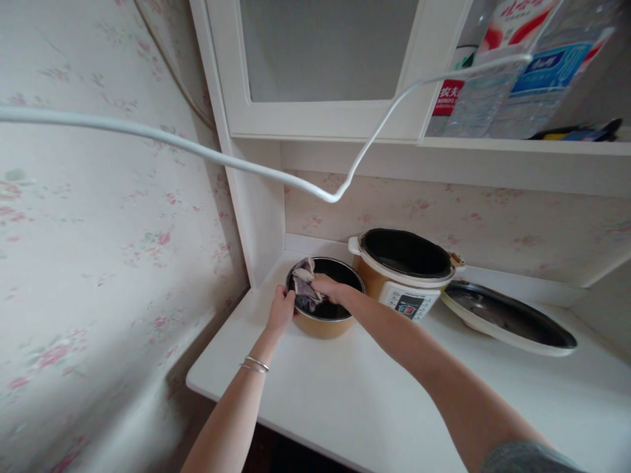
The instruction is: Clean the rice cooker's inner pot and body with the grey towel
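Observation:
A round inner pot (pixel 323 326), gold outside and black inside, stands on the white counter. My left hand (pixel 282 307) grips its left rim, fingers closed over the edge. Inside the pot, my right hand (pixel 327 288) is closed on a grey and white cloth (pixel 305 282), pressed against the left inner wall; part of the cloth bunches up above the rim. The fingertips of my right hand are partly hidden by the cloth. Right behind the pot stands the rice cooker body (pixel 404 279), its top uncovered and a control panel on its front.
An oval lid (pixel 507 318) lies dark side up right of the cooker. A white cable (pixel 197 152) crosses the view above the counter (pixel 374 387). Overhead are a cabinet (pixel 323 118) and a shelf with plastic bottles (pixel 539 85). Flowered wall (pixel 123 263) borders the left.

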Motion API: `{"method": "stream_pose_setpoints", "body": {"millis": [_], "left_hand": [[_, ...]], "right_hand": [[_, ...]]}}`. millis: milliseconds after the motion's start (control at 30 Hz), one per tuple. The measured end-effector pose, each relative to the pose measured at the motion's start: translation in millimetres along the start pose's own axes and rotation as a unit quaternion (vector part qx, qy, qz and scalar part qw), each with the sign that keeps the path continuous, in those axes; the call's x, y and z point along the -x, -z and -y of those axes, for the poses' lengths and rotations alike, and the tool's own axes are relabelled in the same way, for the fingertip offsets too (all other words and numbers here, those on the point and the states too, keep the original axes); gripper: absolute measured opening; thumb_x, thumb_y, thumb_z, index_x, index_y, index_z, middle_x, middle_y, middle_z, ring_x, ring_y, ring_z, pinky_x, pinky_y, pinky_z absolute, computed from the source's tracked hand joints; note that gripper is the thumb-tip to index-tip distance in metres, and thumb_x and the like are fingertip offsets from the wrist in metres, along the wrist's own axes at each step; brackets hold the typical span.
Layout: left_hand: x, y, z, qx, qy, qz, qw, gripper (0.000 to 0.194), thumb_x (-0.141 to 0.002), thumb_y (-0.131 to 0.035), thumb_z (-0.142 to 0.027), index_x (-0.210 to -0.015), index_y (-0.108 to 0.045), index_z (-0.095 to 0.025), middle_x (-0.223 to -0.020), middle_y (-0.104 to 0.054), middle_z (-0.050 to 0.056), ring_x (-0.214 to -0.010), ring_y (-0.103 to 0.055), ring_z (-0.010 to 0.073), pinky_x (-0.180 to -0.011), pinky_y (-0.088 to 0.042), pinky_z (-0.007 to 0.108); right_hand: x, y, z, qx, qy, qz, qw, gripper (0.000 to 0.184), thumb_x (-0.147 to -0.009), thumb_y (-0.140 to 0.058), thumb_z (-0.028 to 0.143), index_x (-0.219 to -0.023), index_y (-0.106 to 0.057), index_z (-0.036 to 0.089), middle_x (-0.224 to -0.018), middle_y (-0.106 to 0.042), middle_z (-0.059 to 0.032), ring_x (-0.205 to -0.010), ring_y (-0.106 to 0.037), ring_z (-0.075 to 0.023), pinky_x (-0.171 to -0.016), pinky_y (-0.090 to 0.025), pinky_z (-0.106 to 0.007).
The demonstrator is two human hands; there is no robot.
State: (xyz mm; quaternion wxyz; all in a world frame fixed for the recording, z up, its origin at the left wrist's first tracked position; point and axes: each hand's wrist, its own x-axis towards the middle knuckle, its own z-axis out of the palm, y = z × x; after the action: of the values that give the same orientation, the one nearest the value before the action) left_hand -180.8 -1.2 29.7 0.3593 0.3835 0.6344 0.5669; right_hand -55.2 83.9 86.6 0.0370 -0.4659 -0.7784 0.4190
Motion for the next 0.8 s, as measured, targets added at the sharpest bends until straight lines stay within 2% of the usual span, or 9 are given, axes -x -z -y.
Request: {"method": "stream_pose_setpoints", "body": {"millis": [100, 200, 267, 333, 467, 567, 667, 733, 800], "left_hand": [[0, -0.7, 0, -0.006, 0.013, -0.003, 1.0, 0.012, -0.083, -0.05, -0.03, -0.088, -0.046, -0.02, -0.053, -0.046, -0.007, -0.043, -0.05, 0.0115, -0.039, -0.036, 0.019], [2, -2.0, -2, -0.002, 0.023, -0.009, 1.0, 0.011, -0.083, -0.049, -0.028, -0.09, -0.047, -0.019, -0.055, -0.045, -0.007, -0.044, -0.05, 0.0115, -0.039, -0.037, 0.02], [3, -2.3, -4, 0.0, 0.03, -0.015, 0.999, 0.017, -0.082, -0.048, -0.027, -0.096, -0.048, -0.018, -0.059, -0.047, -0.006, -0.044, -0.051, 0.0111, -0.04, -0.039, 0.021], [4, -1.9, -7, 0.005, 0.032, -0.015, 0.999, 0.028, -0.081, -0.05, -0.026, -0.108, -0.048, -0.018, -0.065, -0.05, -0.005, -0.045, -0.051, 0.0103, -0.041, -0.04, 0.02], [7, 0.1, -11, 0.024, 0.007, 0.032, 0.999, 0.042, -0.081, -0.048, -0.025, -0.123, -0.049, -0.021, -0.071, -0.056, -0.003, -0.046, -0.052, 0.0091, -0.042, -0.04, 0.019], [9, 1.0, -13, 0.033, -0.004, 0.043, 0.998, 0.045, -0.08, -0.047, -0.024, -0.125, -0.052, -0.021, -0.069, -0.055, -0.003, -0.046, -0.05, 0.0092, -0.041, -0.04, 0.019], [9, 1.1, -13, 0.032, 0.002, 0.04, 0.999, 0.048, -0.08, -0.046, -0.024, -0.128, -0.051, -0.021, -0.066, -0.054, -0.003, -0.044, -0.049, 0.0094, -0.04, -0.039, 0.019], [8, 1.0, -11, 0.03, -0.002, 0.039, 0.999, 0.048, -0.08, -0.046, -0.024, -0.128, -0.052, -0.021, -0.067, -0.055, -0.002, -0.046, -0.05, 0.0096, -0.041, -0.041, 0.019], [8, 0.5, -10, 0.025, -0.01, 0.03, 0.999, 0.046, -0.08, -0.045, -0.023, -0.125, -0.053, -0.021, -0.071, -0.056, -0.001, -0.048, -0.051, 0.0099, -0.041, -0.042, 0.019]], "right_hand": [[16, 12, -10, 0.11, 0.021, 0.094, 0.989, 0.023, -0.074, -0.056, 0.01, -0.091, -0.069, 0.017, -0.082, -0.071, -0.0036, -0.066, -0.065, -0.014, -0.057, -0.047, -0.02], [23, 34, -22, 0.248, 0.023, 0.155, 0.956, 0.015, -0.063, -0.063, 0.007, -0.072, -0.071, 0.014, -0.067, -0.069, -0.0031, -0.06, -0.063, -0.017, -0.058, -0.047, -0.024], [21, 47, -27, 0.34, 0.032, 0.149, 0.928, 0.01, -0.058, -0.067, 0.005, -0.062, -0.069, 0.014, -0.059, -0.066, -0.0044, -0.065, -0.064, -0.0208, -0.063, -0.048, -0.028], [16, 55, -28, 0.417, 0.061, 0.109, 0.9, 0.011, -0.058, -0.068, 0.003, -0.058, -0.067, 0.014, -0.064, -0.067, -0.008, -0.08, -0.065, -0.0257, -0.074, -0.048, -0.034], [4, 51, -20, 0.492, 0.186, 0.029, 0.85, 0.017, -0.073, -0.058, 0.003, -0.073, -0.069, 0.016, -0.104, -0.068, -0.0136, -0.119, -0.047, -0.0271, -0.102, -0.033, -0.042], [-3, 42, -11, 0.491, 0.272, 0.04, 0.827, 0.023, -0.083, -0.051, 0.007, -0.084, -0.07, 0.019, -0.118, -0.063, -0.009, -0.128, -0.037, -0.0209, -0.109, -0.026, -0.038], [-8, 36, -7, 0.465, 0.297, 0.056, 0.832, 0.019, -0.083, -0.054, 0.011, -0.087, -0.07, 0.022, -0.117, -0.063, -0.0066, -0.128, -0.036, -0.0184, -0.108, -0.029, -0.035], [-9, 34, -8, 0.437, 0.273, 0.041, 0.856, 0.021, -0.079, -0.056, 0.007, -0.086, -0.07, 0.021, -0.117, -0.063, -0.0083, -0.128, -0.037, -0.0207, -0.107, -0.032, -0.039], [-8, 31, -12, 0.402, 0.219, 0.007, 0.889, 0.023, -0.076, -0.056, 0.002, -0.085, -0.07, 0.018, -0.115, -0.063, -0.0128, -0.127, -0.04, -0.0265, -0.104, -0.034, -0.048]]}}
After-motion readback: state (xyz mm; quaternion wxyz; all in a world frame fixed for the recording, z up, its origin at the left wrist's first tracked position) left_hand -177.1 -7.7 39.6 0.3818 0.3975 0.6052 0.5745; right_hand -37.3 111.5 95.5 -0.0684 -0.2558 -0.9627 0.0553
